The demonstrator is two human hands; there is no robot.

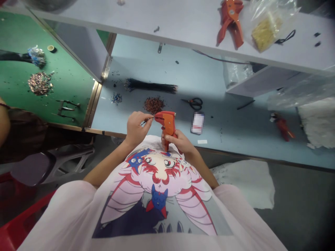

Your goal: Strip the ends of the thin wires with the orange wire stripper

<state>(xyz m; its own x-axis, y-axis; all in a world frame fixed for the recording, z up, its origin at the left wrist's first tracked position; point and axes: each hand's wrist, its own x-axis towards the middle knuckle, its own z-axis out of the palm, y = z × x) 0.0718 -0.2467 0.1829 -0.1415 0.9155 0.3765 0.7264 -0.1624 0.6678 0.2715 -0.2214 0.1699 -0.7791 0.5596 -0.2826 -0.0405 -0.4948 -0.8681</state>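
My left hand [136, 129] pinches a thin dark wire [149, 119] between finger and thumb, its end reaching the jaws of an orange wire stripper [167, 123]. My right hand [175, 141] grips that stripper's handles, with the tool upright above my shirt. Just beyond my hands, a reddish-brown heap of wire clippings [154, 105] lies on the pale blue workbench [125, 116]. Farther back lies a long bundle of black wires [151, 85]. Black-handled scissors [195, 103] rest to the right of the clippings.
A shelf [131, 22] spans the bench, holding another orange stripper [230, 22] and a plastic bag of yellowish material [267, 31]. A co-worker's arm [4, 120] shows at left, beside a green-topped bench [70, 69]. A white cloth [243, 183] lies below the bench edge.
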